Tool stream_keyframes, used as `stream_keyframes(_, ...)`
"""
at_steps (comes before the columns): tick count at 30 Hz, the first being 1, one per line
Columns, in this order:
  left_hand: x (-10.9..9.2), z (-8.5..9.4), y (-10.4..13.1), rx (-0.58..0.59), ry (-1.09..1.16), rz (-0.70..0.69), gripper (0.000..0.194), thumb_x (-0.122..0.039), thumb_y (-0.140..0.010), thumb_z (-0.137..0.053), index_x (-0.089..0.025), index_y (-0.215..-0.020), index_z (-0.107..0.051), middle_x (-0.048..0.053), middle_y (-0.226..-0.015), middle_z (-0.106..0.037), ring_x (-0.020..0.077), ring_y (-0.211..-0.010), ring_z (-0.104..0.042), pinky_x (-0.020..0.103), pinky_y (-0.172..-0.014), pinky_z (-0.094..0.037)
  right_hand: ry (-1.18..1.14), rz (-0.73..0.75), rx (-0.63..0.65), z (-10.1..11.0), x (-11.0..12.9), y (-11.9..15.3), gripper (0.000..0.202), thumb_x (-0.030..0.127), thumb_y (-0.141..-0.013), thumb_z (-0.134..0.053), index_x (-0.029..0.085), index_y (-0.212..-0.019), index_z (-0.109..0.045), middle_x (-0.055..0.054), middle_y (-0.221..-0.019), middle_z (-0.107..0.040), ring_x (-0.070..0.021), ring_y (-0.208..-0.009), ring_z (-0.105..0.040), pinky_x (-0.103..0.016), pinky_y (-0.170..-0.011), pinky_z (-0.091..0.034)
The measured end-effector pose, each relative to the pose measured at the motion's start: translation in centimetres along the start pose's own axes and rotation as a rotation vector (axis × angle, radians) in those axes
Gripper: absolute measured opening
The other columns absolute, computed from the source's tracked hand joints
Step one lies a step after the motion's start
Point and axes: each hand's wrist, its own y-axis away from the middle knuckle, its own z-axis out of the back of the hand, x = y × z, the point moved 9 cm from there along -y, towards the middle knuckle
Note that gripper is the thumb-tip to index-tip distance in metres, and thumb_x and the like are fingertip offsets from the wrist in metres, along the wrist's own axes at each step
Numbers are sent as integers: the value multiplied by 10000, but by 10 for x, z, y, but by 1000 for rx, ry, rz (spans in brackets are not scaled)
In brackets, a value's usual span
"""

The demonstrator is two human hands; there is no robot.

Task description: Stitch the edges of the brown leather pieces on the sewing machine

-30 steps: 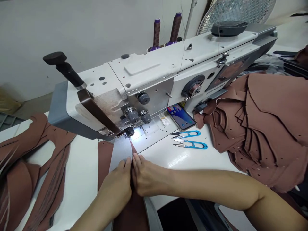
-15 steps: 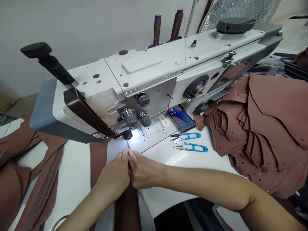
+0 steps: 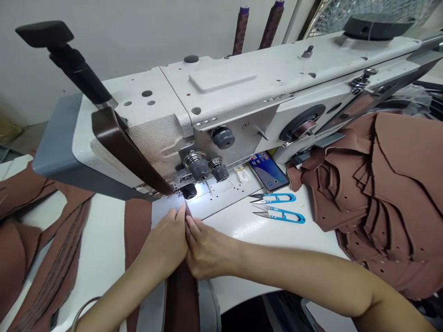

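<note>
My left hand (image 3: 169, 237) and my right hand (image 3: 206, 249) meet just in front of the sewing machine's needle area. Both are closed, pinching the edges of a brown leather piece (image 3: 182, 299) with a grey underside. Its upper end runs up to the lit presser foot (image 3: 180, 195), and the lower part hangs toward me between my forearms. The fingertips of both hands press close together, partly hiding the edge. The white sewing machine (image 3: 221, 87) stands over the work, its needle hidden by the head and a dark knob.
Two blue thread snips (image 3: 285, 216) lie right of my hands, below a phone (image 3: 269, 171). Stacked brown leather pieces (image 3: 401, 184) cover the right side; more leather strips (image 3: 64, 258) lie at left. Thread spools (image 3: 241, 30) stand behind the machine.
The view has moved closer to the machine, which looks larger. My hands keep their pinch on the leather, and more of its edge shows between fingertips and presser foot.
</note>
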Motion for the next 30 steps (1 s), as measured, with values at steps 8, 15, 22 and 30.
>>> stream_keyframes(8,-3,2,1,25,87,-2,613,26,-832,-333,-72,-1436,-371,155,-1215,-569,212,-1071,-589,345,-952,-470,-30,-4,-45,4,-3,-3,190,110,-699,-573,20,-785,-717,-279,-820,-683,-430,-839,-665,-567,-795,-457)
stream_keyframes(15,-3,7,2,69,137,53,611,33,-834,-343,-76,-1434,-368,140,-1213,-560,212,-1090,-579,336,-962,-457,-55,22,-15,1,-1,-3,172,128,-711,-565,47,-761,-707,-263,-814,-685,-424,-822,-657,-560,-794,-434)
stream_keyframes(22,2,-1,5,22,131,15,619,29,-832,-320,-90,-1437,-361,153,-1284,-549,204,-1085,-596,345,-959,-463,-70,68,54,3,1,-5,184,138,-737,-579,43,-794,-726,-256,-830,-689,-430,-817,-656,-567,-788,-426)
stream_keyframes(30,5,1,4,-11,56,18,620,-23,-828,-341,-124,-1439,-362,147,-1244,-571,244,-1079,-599,368,-863,-484,-38,78,75,-5,-4,-4,207,126,-785,-538,37,-832,-719,-254,-853,-690,-395,-807,-656,-547,-776,-428)
